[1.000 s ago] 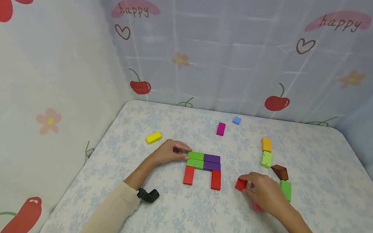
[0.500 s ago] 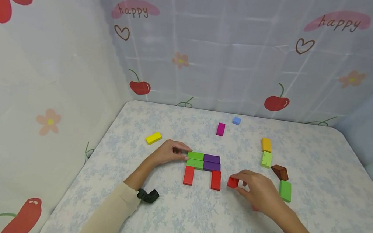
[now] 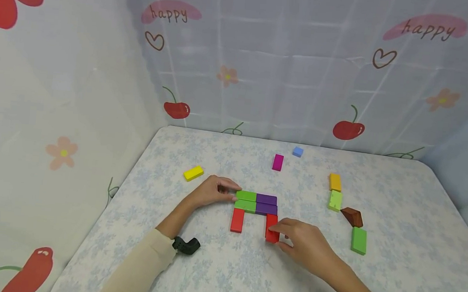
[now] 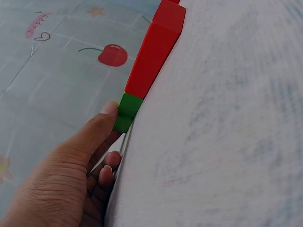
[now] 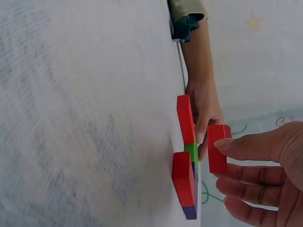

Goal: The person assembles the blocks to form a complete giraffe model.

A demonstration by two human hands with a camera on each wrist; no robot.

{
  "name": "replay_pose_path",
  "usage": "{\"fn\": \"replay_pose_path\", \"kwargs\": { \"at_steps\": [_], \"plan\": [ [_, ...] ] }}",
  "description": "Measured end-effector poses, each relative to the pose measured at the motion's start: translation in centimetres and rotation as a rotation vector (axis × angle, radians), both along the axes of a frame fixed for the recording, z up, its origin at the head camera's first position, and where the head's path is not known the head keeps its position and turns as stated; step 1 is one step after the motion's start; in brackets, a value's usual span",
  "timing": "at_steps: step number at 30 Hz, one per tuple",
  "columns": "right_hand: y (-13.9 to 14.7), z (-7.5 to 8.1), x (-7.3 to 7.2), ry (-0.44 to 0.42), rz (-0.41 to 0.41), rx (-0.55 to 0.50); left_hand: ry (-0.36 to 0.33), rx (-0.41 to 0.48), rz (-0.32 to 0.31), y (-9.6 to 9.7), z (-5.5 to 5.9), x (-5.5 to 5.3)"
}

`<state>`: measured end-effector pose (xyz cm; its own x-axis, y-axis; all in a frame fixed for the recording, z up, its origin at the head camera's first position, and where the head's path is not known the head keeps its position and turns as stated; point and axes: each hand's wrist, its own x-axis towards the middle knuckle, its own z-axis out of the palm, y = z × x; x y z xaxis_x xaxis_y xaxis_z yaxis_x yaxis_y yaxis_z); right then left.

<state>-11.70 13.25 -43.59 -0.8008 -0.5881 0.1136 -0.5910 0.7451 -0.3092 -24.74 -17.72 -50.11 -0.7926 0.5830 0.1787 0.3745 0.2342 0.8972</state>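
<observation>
Red block (image 5: 218,161): raised, pinched in my right hand (image 3: 306,246).
Green blocks (image 3: 245,206): two, lying abutted, near and far, my left hand (image 3: 211,191) touching.

Soft, even brightness in the head view; both wrist views dimmer.

2 green blocks (image 3: 245,206), 2 purple blocks (image 3: 265,208) at their 3 o'clock, red block (image 3: 237,220) at 6; white tabletop (image 3: 231,271) mottled blue.

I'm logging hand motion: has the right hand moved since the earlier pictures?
Yes: the right hand has moved left in the head view, away from the brown block, which has stayed put.
</observation>
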Motion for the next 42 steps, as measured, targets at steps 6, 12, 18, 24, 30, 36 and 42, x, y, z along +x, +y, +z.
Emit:
{"fn": "replay_pose_path", "kwargs": {
  "at_steps": [6,12,18,24,30,36,42],
  "plan": [
    [-1.7,-0.1,0.5,0.017,0.101,-0.030,0.023,0.005,-0.013,0.0,0.1,-0.1],
    [-3.5,-0.5,0.7,-0.017,0.150,-0.033,0.028,-0.009,-0.011,0.0,0.2,-0.1],
    [-5.2,-1.0,0.7,-0.044,0.220,-0.047,0.037,-0.013,-0.007,0.0,0.5,0.2],
    [-6.1,-1.5,0.6,-0.063,0.266,-0.049,0.025,-0.009,-0.011,0.1,0.6,0.2],
    [-6.1,-1.9,0.8,-0.047,0.267,-0.041,0.019,-0.032,-0.001,-0.1,-1.4,-1.1],
    [-5.6,-1.7,1.3,-0.020,0.246,-0.028,0.014,-0.031,0.009,-0.2,-2.2,-1.5],
    [-5.0,-1.9,1.5,-0.041,0.260,-0.049,0.008,-0.040,0.024,-0.3,-2.1,-1.4]
  ]
}}
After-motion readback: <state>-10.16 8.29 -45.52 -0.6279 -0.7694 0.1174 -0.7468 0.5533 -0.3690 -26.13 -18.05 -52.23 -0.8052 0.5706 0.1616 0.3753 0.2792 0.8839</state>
